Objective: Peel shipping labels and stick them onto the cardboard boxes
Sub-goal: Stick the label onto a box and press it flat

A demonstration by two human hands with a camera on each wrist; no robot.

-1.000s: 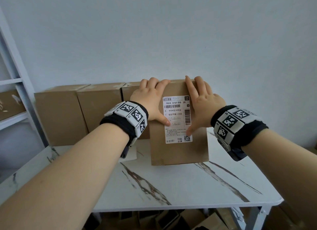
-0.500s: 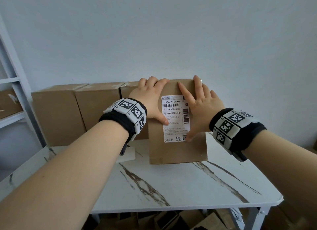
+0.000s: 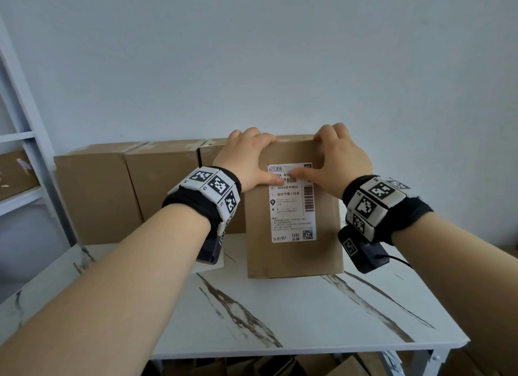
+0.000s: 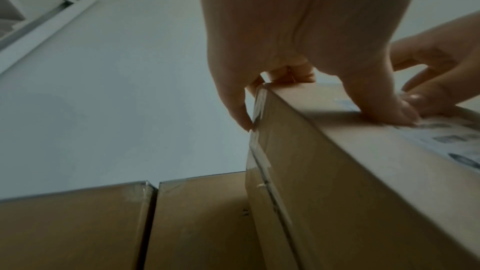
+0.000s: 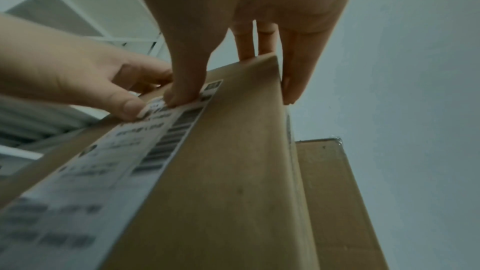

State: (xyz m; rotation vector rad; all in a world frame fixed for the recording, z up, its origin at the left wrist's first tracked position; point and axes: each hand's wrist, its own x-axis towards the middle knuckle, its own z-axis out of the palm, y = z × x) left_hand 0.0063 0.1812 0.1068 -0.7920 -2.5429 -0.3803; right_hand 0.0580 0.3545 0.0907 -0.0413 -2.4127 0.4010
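A brown cardboard box point(image 3: 294, 255) stands upright mid-table with a white shipping label point(image 3: 291, 213) stuck on its front face. My left hand point(image 3: 260, 160) grips the box's top left corner, fingers hooked over the top edge and thumb pressed on the label's upper left. My right hand point(image 3: 322, 154) grips the top right the same way, thumb lying on the label's top strip. In the left wrist view the left hand's fingers point(image 4: 241, 110) wrap the corner of the box point(image 4: 337, 171). The right wrist view shows both thumbs touching the label point(image 5: 116, 161).
More plain cardboard boxes point(image 3: 92, 190) stand in a row against the back wall, left of and behind the held one. A white shelf frame point(image 3: 33, 157) rises at the left. The marble table point(image 3: 280, 319) ends at the right; a white sheet point(image 3: 207, 266) lies under my left wrist.
Both hands have slid up from lying flat on the label's sides to the box's top edge. Fingers now curl over the top, and the thumbs meet on the label's upper part.
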